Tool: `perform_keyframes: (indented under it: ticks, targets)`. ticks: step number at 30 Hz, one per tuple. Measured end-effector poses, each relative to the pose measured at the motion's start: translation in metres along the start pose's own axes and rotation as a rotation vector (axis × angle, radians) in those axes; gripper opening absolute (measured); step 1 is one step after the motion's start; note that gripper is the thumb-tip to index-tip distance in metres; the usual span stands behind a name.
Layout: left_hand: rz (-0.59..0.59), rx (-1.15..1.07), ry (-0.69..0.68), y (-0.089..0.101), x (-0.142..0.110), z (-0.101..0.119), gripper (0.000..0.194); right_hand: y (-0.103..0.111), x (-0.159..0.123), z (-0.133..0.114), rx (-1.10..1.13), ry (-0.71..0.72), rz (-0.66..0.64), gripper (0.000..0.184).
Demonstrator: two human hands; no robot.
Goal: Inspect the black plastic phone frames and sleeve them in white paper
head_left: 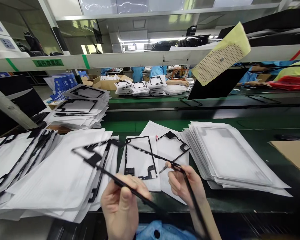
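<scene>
My left hand (122,203) and my right hand (185,183) hold up a thin black rectangular frame (97,159) above the green table. The left hand pinches its near left edge. The right hand pinches its right edge near a corner. The frame tilts away from me over a fanned pile of white sheets (65,173). Below it lies a white sheet carrying another black frame (140,160), and beside that one more sheet with a frame (173,146).
A thick stack of white sheets (230,156) lies at the right, and cardboard (295,153) beyond it. More stacks with black frames (77,106) sit at the back left. A yellow perforated sheet (222,55) hangs from the shelf rail. Other workers in blue sit across the conveyor.
</scene>
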State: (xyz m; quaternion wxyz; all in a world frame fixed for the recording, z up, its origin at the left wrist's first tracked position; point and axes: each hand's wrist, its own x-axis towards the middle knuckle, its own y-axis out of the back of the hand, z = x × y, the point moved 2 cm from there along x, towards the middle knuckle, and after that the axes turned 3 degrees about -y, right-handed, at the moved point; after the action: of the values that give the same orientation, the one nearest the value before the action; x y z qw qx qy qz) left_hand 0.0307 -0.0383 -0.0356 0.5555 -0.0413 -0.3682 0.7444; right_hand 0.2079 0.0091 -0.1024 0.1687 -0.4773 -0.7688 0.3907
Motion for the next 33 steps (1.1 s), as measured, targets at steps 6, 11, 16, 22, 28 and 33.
perform_keyframes:
  ticks: [6, 11, 16, 22, 28, 33]
  targets:
    - [-0.064, 0.199, 0.264, 0.046, 0.028, -0.040, 0.035, 0.042, -0.018, 0.005, -0.286, 0.108, 0.132, 0.040]
    - [-0.106, 0.367, 0.437, 0.071, 0.016, -0.075, 0.055, 0.059, -0.015, 0.016, -0.445, 0.211, 0.268, 0.043]
    - [-0.105, 0.429, 0.465, 0.083, 0.006, -0.081, 0.058, 0.066, -0.009, 0.027, -0.527, 0.252, 0.316, 0.052]
    - [-0.072, 0.442, 0.500, 0.085, 0.007, -0.079, 0.054, 0.066, -0.007, 0.031, -0.550, 0.277, 0.323, 0.051]
    - [-0.037, 0.445, 0.482, 0.091, 0.010, -0.075, 0.052, 0.053, -0.015, 0.027, -0.529, 0.325, 0.327, 0.042]
    - [-0.007, 0.443, 0.453, 0.088, 0.011, -0.073, 0.050, 0.040, -0.019, 0.024, -0.542, 0.377, 0.312, 0.030]
